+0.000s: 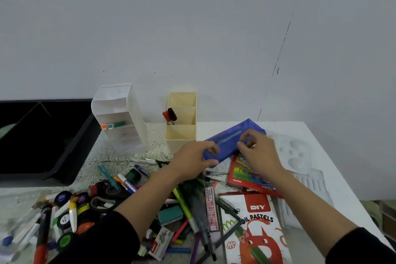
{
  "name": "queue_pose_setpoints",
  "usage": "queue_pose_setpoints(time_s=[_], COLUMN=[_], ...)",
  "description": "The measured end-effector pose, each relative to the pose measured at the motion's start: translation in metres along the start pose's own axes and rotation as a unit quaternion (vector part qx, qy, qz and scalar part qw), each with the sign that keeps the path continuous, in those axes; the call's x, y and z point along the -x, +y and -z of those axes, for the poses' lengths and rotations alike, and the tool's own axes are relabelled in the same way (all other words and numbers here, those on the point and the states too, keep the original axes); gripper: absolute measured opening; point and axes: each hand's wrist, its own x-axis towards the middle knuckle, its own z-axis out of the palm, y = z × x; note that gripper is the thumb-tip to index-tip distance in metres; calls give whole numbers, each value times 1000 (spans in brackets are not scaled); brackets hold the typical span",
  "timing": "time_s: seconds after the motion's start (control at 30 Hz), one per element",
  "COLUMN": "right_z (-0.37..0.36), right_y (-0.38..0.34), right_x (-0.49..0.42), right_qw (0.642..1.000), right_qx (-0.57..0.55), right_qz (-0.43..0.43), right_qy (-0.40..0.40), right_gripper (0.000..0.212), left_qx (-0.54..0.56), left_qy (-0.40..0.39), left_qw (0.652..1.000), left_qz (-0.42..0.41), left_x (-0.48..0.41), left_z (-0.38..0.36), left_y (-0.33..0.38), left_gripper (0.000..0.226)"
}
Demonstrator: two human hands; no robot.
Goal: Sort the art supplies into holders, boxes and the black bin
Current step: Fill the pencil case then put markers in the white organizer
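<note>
Far to the left of the blue case [230, 142], the black bin [42, 141] sits at the worktop's [225, 127] left end. A white holder [120, 118] and a cream holder [181, 122] stand between bin and case, the cream one just beside the case's left end. The case lies on a slant, its long axis running from near-left to far-right. The left hand [192, 163] has its grip curled round the near-left end, and the right hand [259, 154] pinches the top toward the middle; whether that is a zip pull is too small to tell. Both hands are on it, so neither needs to reach. A red box [246, 174] touches the case's near edge, partly under the right hand. Right of the case lies a white palette [297, 152], close to the far end. Loose pens [128, 188] crowd the worktop nearer than the case, so the freest way to move looks to be straight up.
</note>
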Motion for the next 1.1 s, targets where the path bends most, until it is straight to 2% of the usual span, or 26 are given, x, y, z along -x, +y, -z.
queue_pose_setpoints(time_s=[0.13, 0.23, 0.3, 0.43, 0.5, 0.6, 0.73, 0.8, 0.87, 0.93, 1.0, 1.1], right_z=[-9, -4, -3, -18, -25, -28, -18, -9, 0, 9, 16, 21], right_y=[-20, -29, -34, -37, -39, -41, -31, -29, -28, -25, -19, -4], right_x=[35, 49, 58, 74, 80, 81, 79, 76, 71, 62, 51, 33], right_qw=[991, 979, 965, 949, 949, 963, 979, 971, 966, 965, 956, 944], right_qx=[37, 66, 96, 180, 189, 146, -28, -139, -198, -219, -235, -244], right_qz=[88, 110, 132, 178, 172, 125, 18, -58, -111, -142, -171, -205], right_qy=[-97, -157, -203, -188, -182, -188, -202, -187, -121, -34, 34, 85], right_gripper=[10, 6, 11, 29, 34, 32, 21, 16, 14, 16, 15, 12], left_qx=[2, -13, -43, -70, -63, -52, -9, 6, -4, -38, -86, -165], left_qy=[15, 29, 33, 34, 33, 33, 62, 65, 58, 58, 65, 79], left_qw=[1000, 999, 999, 997, 997, 998, 998, 998, 998, 997, 994, 983], left_qz=[-5, 4, 2, -19, -20, -15, -11, -5, -9, -18, -19, -12], left_x=[25, 47, 63, 78, 74, 59, 42, 33, 22, 10, 1, -10], left_z=[14, 22, 23, 16, 12, 8, 4, 1, -7, -15, -22, -27], left_y=[-1, -8, -15, -20, -17, -8, -1, 2, 5, 6, 7, 10], left_gripper=[9, 10, 10, 17, 19, 18, 18, 17, 15, 15, 25, 37])
